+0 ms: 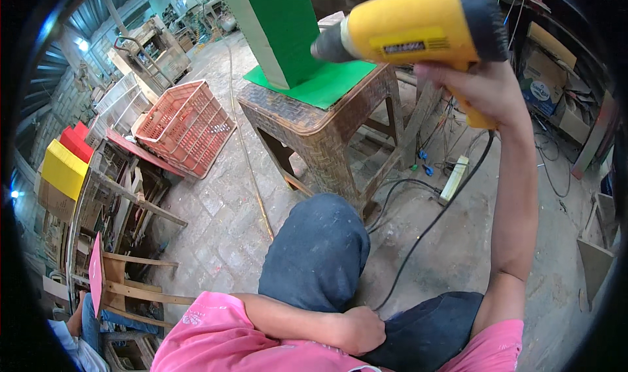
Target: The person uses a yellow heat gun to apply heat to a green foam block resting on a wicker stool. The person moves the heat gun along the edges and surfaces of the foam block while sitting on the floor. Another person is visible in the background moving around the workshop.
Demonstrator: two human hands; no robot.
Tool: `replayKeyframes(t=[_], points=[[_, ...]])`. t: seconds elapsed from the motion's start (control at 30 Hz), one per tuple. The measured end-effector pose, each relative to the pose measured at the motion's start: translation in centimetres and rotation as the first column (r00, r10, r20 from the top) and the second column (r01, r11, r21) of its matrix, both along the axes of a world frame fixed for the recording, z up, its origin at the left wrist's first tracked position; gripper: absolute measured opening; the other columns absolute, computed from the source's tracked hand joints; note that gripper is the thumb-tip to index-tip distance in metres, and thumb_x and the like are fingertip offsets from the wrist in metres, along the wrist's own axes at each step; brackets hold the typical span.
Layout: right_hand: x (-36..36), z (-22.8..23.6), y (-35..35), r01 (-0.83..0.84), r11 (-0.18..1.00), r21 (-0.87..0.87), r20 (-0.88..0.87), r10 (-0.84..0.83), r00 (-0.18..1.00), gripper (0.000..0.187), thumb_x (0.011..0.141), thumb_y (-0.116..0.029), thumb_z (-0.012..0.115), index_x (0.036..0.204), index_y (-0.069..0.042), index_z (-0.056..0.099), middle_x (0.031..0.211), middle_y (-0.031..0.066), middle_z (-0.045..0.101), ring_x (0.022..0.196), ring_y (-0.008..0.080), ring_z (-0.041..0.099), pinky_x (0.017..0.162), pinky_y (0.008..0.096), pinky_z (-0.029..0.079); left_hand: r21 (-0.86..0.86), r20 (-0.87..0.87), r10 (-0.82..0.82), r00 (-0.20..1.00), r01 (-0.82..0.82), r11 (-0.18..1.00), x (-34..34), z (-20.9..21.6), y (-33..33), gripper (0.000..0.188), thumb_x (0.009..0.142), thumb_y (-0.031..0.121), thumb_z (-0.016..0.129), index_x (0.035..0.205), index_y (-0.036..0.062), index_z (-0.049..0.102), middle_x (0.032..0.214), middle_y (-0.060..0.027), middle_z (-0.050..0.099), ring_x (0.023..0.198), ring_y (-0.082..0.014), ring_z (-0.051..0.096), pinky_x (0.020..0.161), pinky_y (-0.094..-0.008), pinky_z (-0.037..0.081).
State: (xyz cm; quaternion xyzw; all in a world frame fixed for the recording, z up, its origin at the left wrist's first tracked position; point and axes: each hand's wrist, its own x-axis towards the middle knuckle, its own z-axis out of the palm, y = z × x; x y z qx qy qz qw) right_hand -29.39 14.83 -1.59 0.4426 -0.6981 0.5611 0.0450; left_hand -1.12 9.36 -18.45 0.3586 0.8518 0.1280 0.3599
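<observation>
My right hand (pixel 481 91) is wrapped round the handle of a yellow heat gun (pixel 412 25), raised at the upper right. Its dark nozzle points left, close to a tall block (pixel 284 32) with a green face and a pale side. Under the block lies a green sheet (pixel 333 84), spread over a brown stool with a woven pattern (pixel 314 120). My left hand (pixel 360 331) rests on my lap, closed in a fist whose inside is hidden. A black cord (pixel 435 218) hangs from the gun's handle and runs down close to that fist.
A red plastic crate (pixel 186 127) stands left of the stool. Yellow (pixel 64 169) and red pieces lie on a rack at far left, near a pink-topped wooden stool (pixel 150 293). A power strip (pixel 454 179) and cables lie on the floor. Another person's arm (pixel 75 320) shows lower left.
</observation>
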Motion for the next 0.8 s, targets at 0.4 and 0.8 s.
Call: replayKeyframes(t=[0.4, 0.8], points=[[-0.8, -1.0, 0.2, 0.015, 1.0, -0.007, 0.008, -0.015, 1.0, 0.035, 0.068, -0.013, 0.082, 0.096, -0.001, 0.065, 0.078, 0.0045, 0.067, 0.066, 0.01, 0.062, 0.058, 0.025, 0.051, -0.059, 0.069, -0.017, 0.998, 0.021, 0.998, -0.7, 0.7, 0.3, 0.02, 0.073, 0.019, 0.058, 0.082, 0.0046, 0.069, 0.088, -0.0113, 0.066, 0.089, -0.0272, 0.064, 0.08, -0.0386, 0.047], [-1.9, -1.7, -0.8, 0.052, 0.998, -0.03, -0.021, -0.053, 0.998, 0.031, 0.071, -0.015, 0.079, 0.095, -0.001, 0.066, 0.073, 0.0037, 0.065, 0.061, 0.0084, 0.058, 0.055, 0.0233, 0.048, -0.06, 0.035, -0.004, 0.999, 0.006, 0.998, -0.2, 0.2, 0.1, 0.021, 0.074, 0.02, 0.058, 0.083, 0.0041, 0.067, 0.091, -0.0132, 0.065, 0.092, -0.0268, 0.062, 0.08, -0.0377, 0.047]])
